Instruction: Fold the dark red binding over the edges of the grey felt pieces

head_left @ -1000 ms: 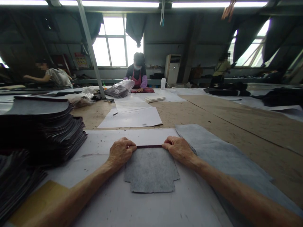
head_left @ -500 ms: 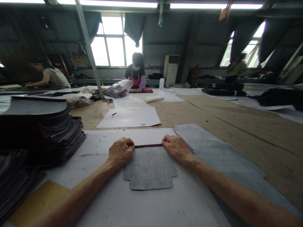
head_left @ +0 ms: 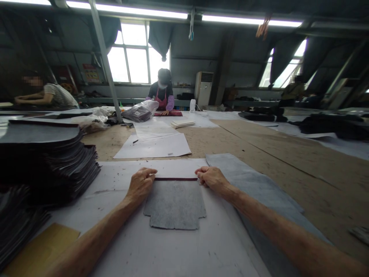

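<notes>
A grey fabric panel (head_left: pixel 175 204) with notched lower corners lies flat before me, a narrow dark red folded strip (head_left: pixel 176 179) along its far edge. At the strip's left end is my left hand (head_left: pixel 142 182), its fingers bent and pinched on the panel's corner, the index finger reaching just past it. My right hand (head_left: pixel 212 179) is curled at the right end, thumb and fingertips closed at that corner. The exact grip under the fingertips is partly hidden. White paper (head_left: pixel 170 250) lies beneath the panel.
Tall stacks of dark panels (head_left: pixel 54 165) stand at left, near a yellowish board (head_left: pixel 43 248). Larger grey sheets (head_left: pixel 259 192) lie at right, under my right forearm. Across the table a person (head_left: pixel 161 94) works near a plastic-wrapped bundle (head_left: pixel 140 111); two other people are farther off.
The view has swung slightly right, so most things sit farther left. Both hands stay at the strip's ends; their fingers have shifted, the left index finger now straighter. The person at far left has drawn their arms in.
</notes>
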A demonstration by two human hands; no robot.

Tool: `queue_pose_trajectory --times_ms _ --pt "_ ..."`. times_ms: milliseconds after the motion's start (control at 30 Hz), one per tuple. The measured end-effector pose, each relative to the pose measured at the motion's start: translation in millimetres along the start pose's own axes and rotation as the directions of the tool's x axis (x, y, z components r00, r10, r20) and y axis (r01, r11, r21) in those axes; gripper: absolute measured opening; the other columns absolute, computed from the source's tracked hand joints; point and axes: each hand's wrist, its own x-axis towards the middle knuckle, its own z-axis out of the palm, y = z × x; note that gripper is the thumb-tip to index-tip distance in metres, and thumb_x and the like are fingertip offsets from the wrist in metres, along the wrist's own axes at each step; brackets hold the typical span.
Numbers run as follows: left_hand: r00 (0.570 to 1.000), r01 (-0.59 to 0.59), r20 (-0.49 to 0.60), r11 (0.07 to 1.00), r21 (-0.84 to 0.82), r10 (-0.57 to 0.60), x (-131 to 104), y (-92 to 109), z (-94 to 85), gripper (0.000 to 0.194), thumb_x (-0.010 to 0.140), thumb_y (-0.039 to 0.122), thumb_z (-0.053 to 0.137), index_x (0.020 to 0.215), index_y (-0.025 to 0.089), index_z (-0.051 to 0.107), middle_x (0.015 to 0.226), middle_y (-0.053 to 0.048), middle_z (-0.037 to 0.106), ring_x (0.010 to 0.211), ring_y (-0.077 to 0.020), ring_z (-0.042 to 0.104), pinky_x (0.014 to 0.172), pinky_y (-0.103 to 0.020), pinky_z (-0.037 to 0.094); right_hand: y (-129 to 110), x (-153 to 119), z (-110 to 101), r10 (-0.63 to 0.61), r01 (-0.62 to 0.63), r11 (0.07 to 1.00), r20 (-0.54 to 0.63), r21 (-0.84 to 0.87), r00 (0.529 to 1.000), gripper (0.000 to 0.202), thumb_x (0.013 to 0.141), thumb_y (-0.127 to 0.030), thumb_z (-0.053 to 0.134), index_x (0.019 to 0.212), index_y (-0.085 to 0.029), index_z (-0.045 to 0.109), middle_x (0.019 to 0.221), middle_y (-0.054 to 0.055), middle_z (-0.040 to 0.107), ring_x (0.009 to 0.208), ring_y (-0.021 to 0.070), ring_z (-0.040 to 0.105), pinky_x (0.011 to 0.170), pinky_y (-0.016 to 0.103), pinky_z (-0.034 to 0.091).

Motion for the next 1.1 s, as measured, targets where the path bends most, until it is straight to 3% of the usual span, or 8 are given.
queue_pose_trajectory --times_ms 200,333,567,733,800,867,933,1100 --pt "0.950 -0.068 -0.310 0.995 -0.071 0.043 -9.9 -4.5 -5.7 0.027 0.079 0.030 0.048 0.092 0.015 0.065 0.097 -0.006 0.060 0.072 -0.0164 0.058 0.066 -0.029 0.049 10.4 -60.6 -54.5 -0.076 0.073 0.997 -0.178 -0.023 0.981 0.020 0.084 -0.019 0.045 0.096 -0.013 0.060 0.082 0.003 0.062 0.059 0.0089 0.055 0.056 0.022 0.045" --pt "0.905 -0.288 -0.356 0.952 -0.103 0.235 -19.3 10.0 -16.7 0.022 0.074 0.038 0.056 0.086 0.022 0.066 0.098 -0.003 0.061 0.088 -0.0227 0.058 0.081 -0.036 0.046 31.8 -140.0 -86.1 -0.164 0.157 0.975 -0.036 -0.155 0.986 0.008 0.074 -0.020 0.058 0.071 -0.018 0.066 0.073 0.000 0.062 0.066 0.0116 0.056 0.063 0.023 0.042" --pt "0.702 -0.684 -0.007 0.672 -0.285 0.712 -66.4 79.2 -1.2 0.012 0.082 0.018 0.052 0.087 0.022 0.063 0.088 -0.001 0.060 0.078 -0.0137 0.057 0.069 -0.026 0.047 73.0 -212.1 -84.5 -0.411 0.437 0.798 0.155 -0.415 0.898 0.019 0.072 -0.012 0.062 0.090 -0.014 0.060 0.090 0.007 0.059 0.082 0.0174 0.053 0.071 0.029 0.044" --pt "0.556 -0.646 0.203 0.573 -0.504 0.806 -105.4 118.6 22.6 0.022 0.082 0.009 0.044 0.093 0.019 0.059 0.087 -0.003 0.062 0.078 -0.0149 0.055 0.071 -0.031 0.045 85.9 -212.8 -74.8 -0.738 0.698 0.537 0.136 -0.474 0.661 0.028 0.086 -0.006 0.031 0.077 -0.012 0.057 0.075 0.009 0.059 0.074 0.0170 0.053 0.070 0.029 0.044" --pt "0.519 -0.643 0.255 0.569 -0.512 0.816 -114.4 128.0 27.1 0.024 0.082 0.009 0.043 0.098 0.019 0.059 0.090 -0.004 0.062 0.079 -0.0168 0.054 0.072 -0.034 0.044 87.4 -213.0 -73.8 -0.713 0.641 0.609 0.031 -0.467 0.701 0.029 0.086 -0.008 0.029 0.078 -0.012 0.057 0.072 0.007 0.059 0.070 0.0156 0.054 0.067 0.027 0.045" --pt "0.498 -0.654 0.294 0.576 -0.491 0.816 -119.6 136.5 30.2 0.026 0.083 0.011 0.043 0.103 0.020 0.057 0.095 -0.005 0.061 0.082 -0.0186 0.053 0.075 -0.037 0.043 90.1 -212.4 -74.8 -0.516 0.429 0.812 -0.142 -0.395 0.845 0.024 0.087 -0.014 0.035 0.075 -0.015 0.056 0.065 0.003 0.058 0.061 0.0129 0.054 0.059 0.024 0.043" --pt "0.491 -0.668 0.319 0.586 -0.458 0.810 -121.6 145.1 34.6 0.028 0.085 0.013 0.042 0.109 0.019 0.054 0.102 -0.006 0.060 0.087 -0.0196 0.052 0.078 -0.038 0.042 94.5 -211.5 -76.7 -0.295 0.214 0.931 -0.266 -0.295 0.918 0.023 0.087 -0.019 0.038 0.071 -0.018 0.055 0.059 -0.001 0.056 0.054 0.0107 0.053 0.053 0.022 0.041" --pt "0.586 -0.697 0.367 0.680 -0.227 0.723 -114.2 162.8 56.0 0.019 0.087 0.022 0.044 0.100 0.018 0.057 0.105 -0.006 0.058 0.095 -0.0219 0.050 0.085 -0.040 0.038 100.2 -216.1 -79.2 -0.290 0.209 0.938 -0.299 -0.275 0.909 0.023 0.087 -0.019 0.035 0.072 -0.018 0.053 0.061 0.000 0.055 0.055 0.0109 0.053 0.053 0.022 0.040"
